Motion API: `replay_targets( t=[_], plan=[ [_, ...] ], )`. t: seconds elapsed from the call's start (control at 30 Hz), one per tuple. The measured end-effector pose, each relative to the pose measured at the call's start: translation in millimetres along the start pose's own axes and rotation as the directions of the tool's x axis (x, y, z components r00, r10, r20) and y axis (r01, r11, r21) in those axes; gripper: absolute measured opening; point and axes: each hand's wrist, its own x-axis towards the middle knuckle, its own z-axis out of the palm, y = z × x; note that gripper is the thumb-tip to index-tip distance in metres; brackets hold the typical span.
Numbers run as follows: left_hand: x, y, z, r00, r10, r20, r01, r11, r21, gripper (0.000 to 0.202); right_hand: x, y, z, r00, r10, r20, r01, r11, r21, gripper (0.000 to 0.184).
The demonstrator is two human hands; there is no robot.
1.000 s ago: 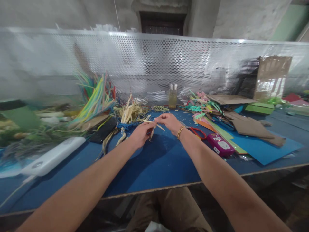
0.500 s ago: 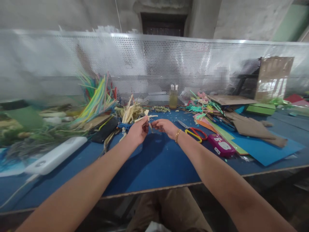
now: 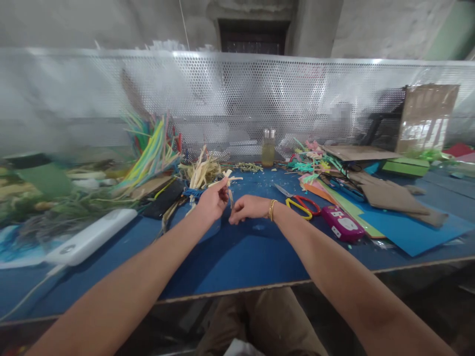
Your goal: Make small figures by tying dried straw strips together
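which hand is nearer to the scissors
Right. The right hand is just left of the scissors, not touching them; the left hand, holding a pale strip, is farther left.

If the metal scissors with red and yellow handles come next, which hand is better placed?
Probably the right hand: it is nearer the scissors, while the left hand pinches pale straw-like strips. Whether the right grips one is unclear.
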Motion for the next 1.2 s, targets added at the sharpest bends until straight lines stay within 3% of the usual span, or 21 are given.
replay_targets(
  t=[0.1,0.37,0.57,0.67,0.77,0.87,1.0,1.2],
  plan=[
    [1,4,-0.1,1.000,-0.005,-0.020,0.004,0.999,-0.053,0.016,1,-2,6,0.996,-0.001,0.091,0.009,0.996,-0.091,0.016],
    [0,5,-0.5,0.998,-0.062,0.012,0.063,0.995,-0.072,0.018,1,-6,12,0.999,-0.009,0.041,0.024,0.928,-0.373,0.024],
    [-5,9,0.4,0.981,-0.158,0.116,0.167,0.983,-0.072,0.022,-6,-17,16,0.998,0.024,0.056,0.011,0.830,-0.558,0.030],
    [-6,10,0.4,0.975,-0.190,0.112,0.200,0.976,-0.087,0.019,-18,-36,25,0.998,0.015,0.060,0.030,0.734,-0.678,0.029],
    [-4,10,-0.5,0.973,-0.215,0.089,0.224,0.969,-0.101,0.015,-39,-62,45,0.998,0.023,-0.060,-0.063,0.549,-0.833,0.031],
    [-6,9,-0.4,0.973,-0.220,0.066,0.227,0.968,-0.111,0.012,-58,-77,64,0.999,-0.046,-0.015,0.010,0.518,-0.856,0.031],
    [-11,6,2.0,0.986,-0.167,0.027,0.168,0.984,-0.058,0.010,-72,-61,68,0.984,-0.035,0.174,0.164,0.560,-0.812,0.034],
    [-17,-3,0.6,0.999,-0.038,0.024,0.035,0.992,0.117,0.021,-90,-11,47,0.980,-0.056,0.191,0.194,0.497,-0.846,0.038]
  ],
)
